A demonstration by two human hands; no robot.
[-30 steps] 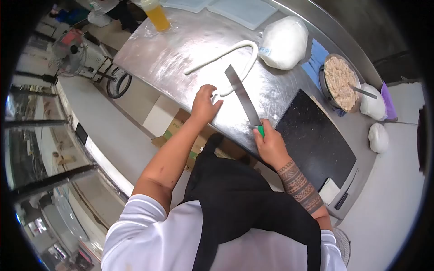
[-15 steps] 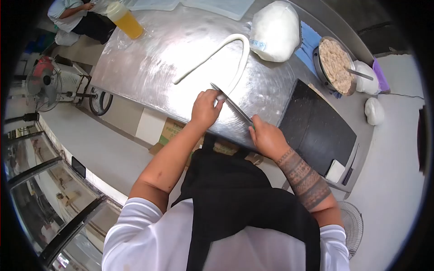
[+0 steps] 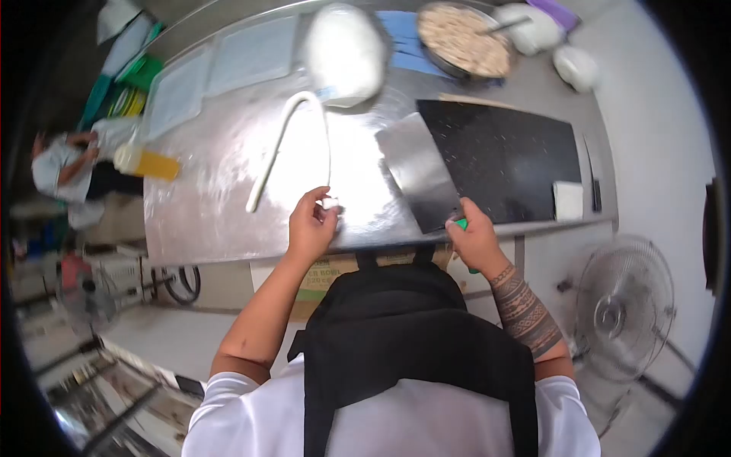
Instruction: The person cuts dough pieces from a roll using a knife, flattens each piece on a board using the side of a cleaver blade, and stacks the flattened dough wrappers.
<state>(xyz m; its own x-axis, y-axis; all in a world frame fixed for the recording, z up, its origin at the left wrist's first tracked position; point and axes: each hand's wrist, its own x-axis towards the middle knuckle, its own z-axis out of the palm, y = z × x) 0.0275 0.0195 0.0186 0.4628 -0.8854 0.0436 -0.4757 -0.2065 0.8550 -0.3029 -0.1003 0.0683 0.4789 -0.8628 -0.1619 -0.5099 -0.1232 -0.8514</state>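
Note:
My left hand (image 3: pixel 312 221) pinches a small white piece of dough (image 3: pixel 330 203) near the front edge of the metal table (image 3: pixel 205 221). A long white dough rope (image 3: pixel 278 145) lies bent in a hook beyond it, its right leg running down towards my fingers. My right hand (image 3: pixel 474 232) is closed round the green handle of a wide-bladed knife (image 3: pixel 419 169). The blade's broad face shows, slanting up and left across the left edge of the black board (image 3: pixel 502 160).
At the back are a white wrapped bundle (image 3: pixel 345 57), a bowl of pale filling (image 3: pixel 463 39) and clear trays (image 3: pixel 251 53). A bottle of yellow liquid (image 3: pixel 148 162) lies towards the left, near another person (image 3: pixel 65 167). A fan (image 3: pixel 624 308) stands at the right.
The view has swung to the right. The knife has moved away from the dough towards the black board, its blade turned broad side up. My left hand now holds a small dough piece.

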